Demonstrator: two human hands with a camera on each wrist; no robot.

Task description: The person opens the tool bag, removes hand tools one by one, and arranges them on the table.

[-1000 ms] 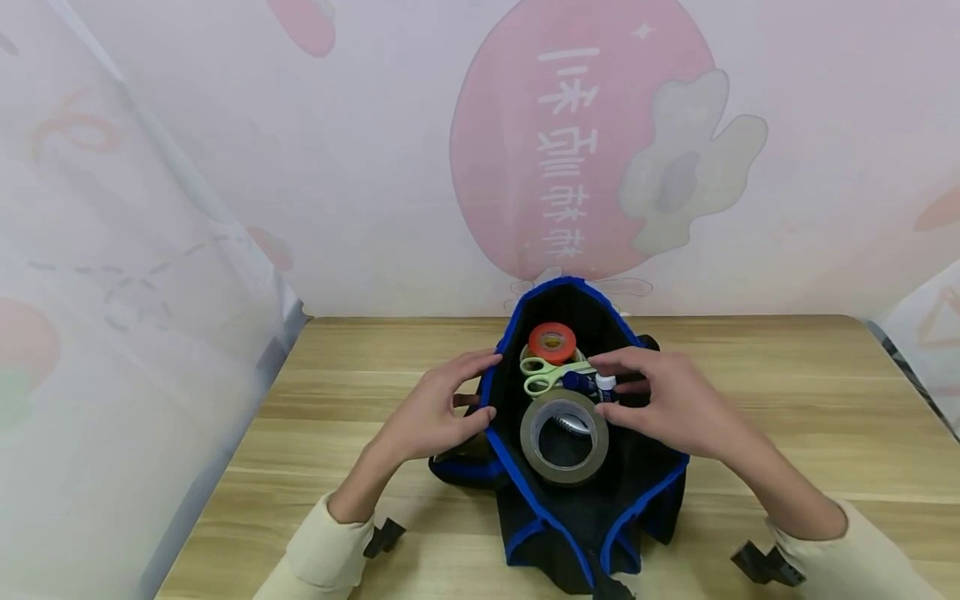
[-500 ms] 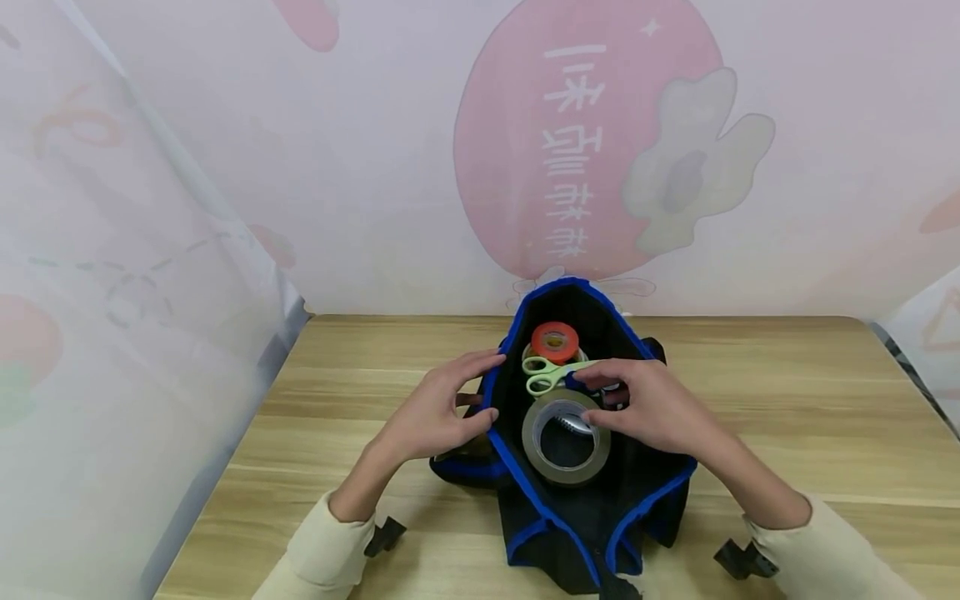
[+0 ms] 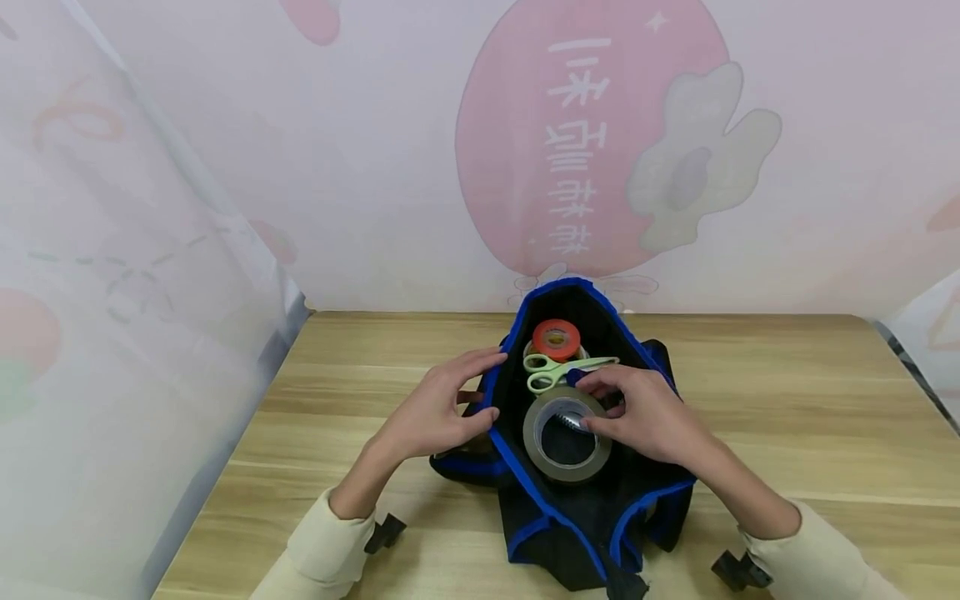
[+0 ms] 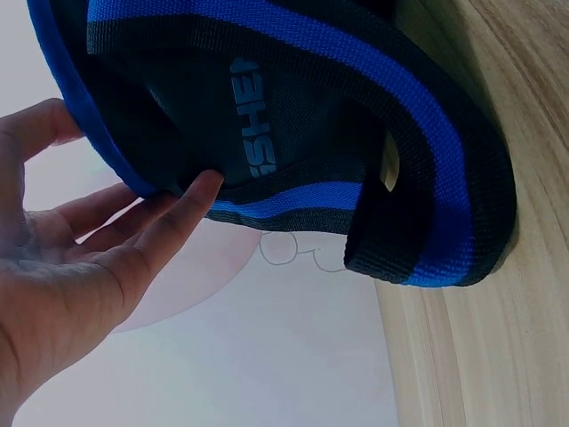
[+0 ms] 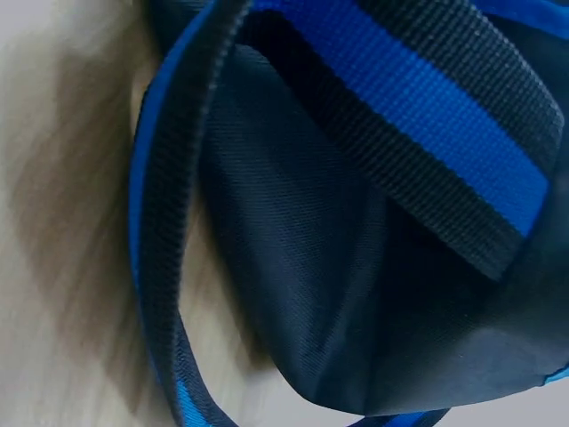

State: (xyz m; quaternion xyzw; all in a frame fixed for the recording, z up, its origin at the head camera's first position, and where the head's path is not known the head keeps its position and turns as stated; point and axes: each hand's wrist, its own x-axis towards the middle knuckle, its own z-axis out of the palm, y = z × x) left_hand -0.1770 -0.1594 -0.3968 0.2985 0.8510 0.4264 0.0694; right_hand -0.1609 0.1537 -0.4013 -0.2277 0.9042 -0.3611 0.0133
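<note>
A black tool bag (image 3: 517,408) with blue trim stands open on the table. My left hand (image 3: 442,408) holds its left rim; in the left wrist view, the fingers (image 4: 142,222) reach across the bag's edge. My right hand (image 3: 637,408) reaches inside with curled fingers, its fingertips right at a dark-blue piece (image 3: 575,377) that they mostly cover. I cannot tell whether they grip it. Around it lie pale green scissors (image 3: 543,372), a red tape roll (image 3: 557,338) and a wide brown tape roll (image 3: 534,433). A silvery ridged thing (image 3: 572,420) shows through the brown roll's ring.
The bag rests on a wood-grain table (image 3: 810,400) against a pale printed curtain (image 3: 360,167). Blue-striped webbing loops (image 5: 444,116) hang from the bag's outside, one standing out (image 4: 449,196) at its left.
My right hand has moved left and settled over the dark-blue piece and a white-capped item seen earlier, which is now hidden. The left hand stays at the rim.
</note>
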